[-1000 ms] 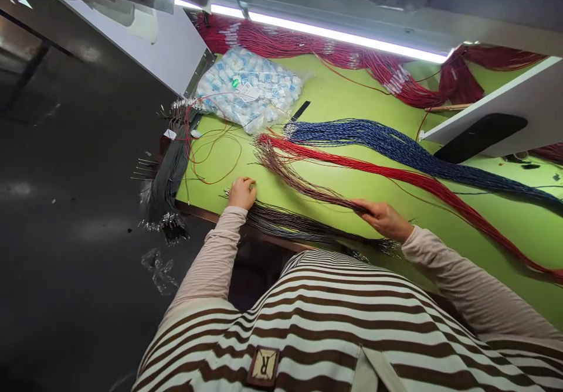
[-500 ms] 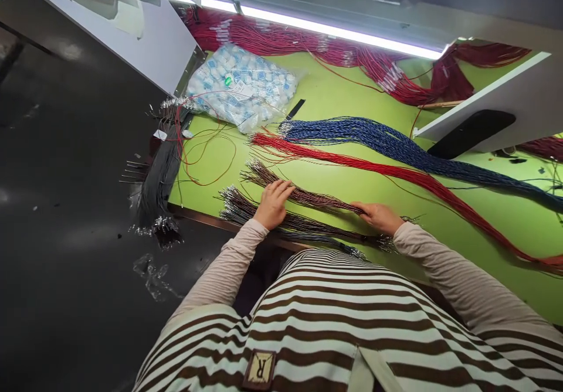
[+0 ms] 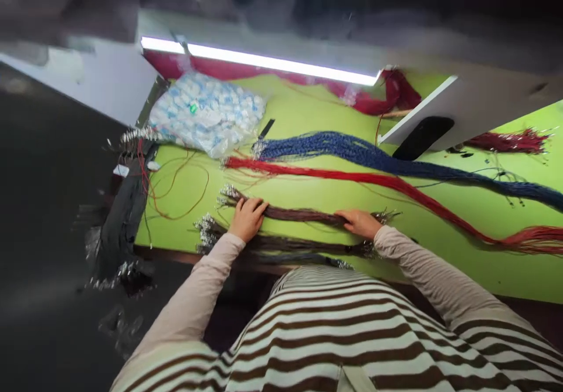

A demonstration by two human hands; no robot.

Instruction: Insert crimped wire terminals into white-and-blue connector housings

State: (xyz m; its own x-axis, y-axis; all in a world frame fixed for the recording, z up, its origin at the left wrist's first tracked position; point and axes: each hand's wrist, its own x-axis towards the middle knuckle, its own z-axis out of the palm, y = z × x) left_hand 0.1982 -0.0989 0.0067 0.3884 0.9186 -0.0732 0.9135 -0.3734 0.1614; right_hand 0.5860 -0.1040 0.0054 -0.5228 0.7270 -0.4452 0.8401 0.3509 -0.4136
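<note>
A bundle of brown wires (image 3: 301,213) lies lengthwise on the green table, with silvery tips at both ends. My left hand (image 3: 248,220) is closed over it near its left end, fingers curled across the strands. Toward the other end, my right hand (image 3: 358,224) grips the same bundle, and the tips stick out past the fingers. Just nearer to me runs a second dark brown wire bundle (image 3: 290,244), partly under my left wrist. A shorter grey wire bundle (image 3: 303,258) rests along the table's front edge.
Beyond my hands lie a long red wire bundle (image 3: 325,173) and a blue wire bundle (image 3: 334,144). A clear bag of white-and-blue pieces (image 3: 206,111) sits at the back left. Grey wires (image 3: 116,228) hang over the left edge. A white panel (image 3: 466,111) stands at right.
The view has shifted, so the table appears lower and further left. The brown bundle now lies straighter and flatter, and its right-hand tips show beyond my right hand. Both hands stay on it.
</note>
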